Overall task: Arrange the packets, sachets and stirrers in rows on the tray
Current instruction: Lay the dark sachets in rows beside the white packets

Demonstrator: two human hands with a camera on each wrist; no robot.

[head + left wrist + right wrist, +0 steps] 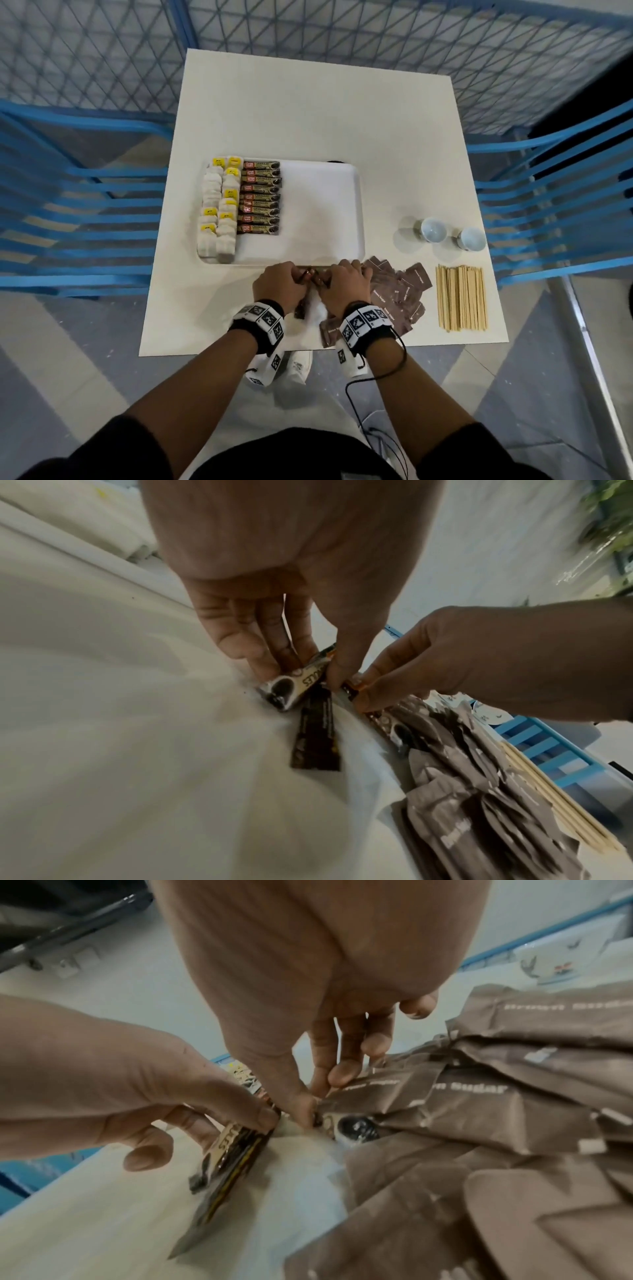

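Note:
On the white tray, tea bags fill the left side, with a row of coffee stick sachets beside them. Just in front of the tray my two hands meet. My left hand pinches a small bunch of coffee sachets between thumb and fingers. My right hand pinches the end of another coffee sachet that lies partly under the brown sugar packets. One dark sachet lies flat on the table below my left hand.
The loose heap of brown sugar packets spreads to the right of my hands. A bundle of wooden stirrers lies further right. Behind them two white cups stand. Blue railings surround the white table.

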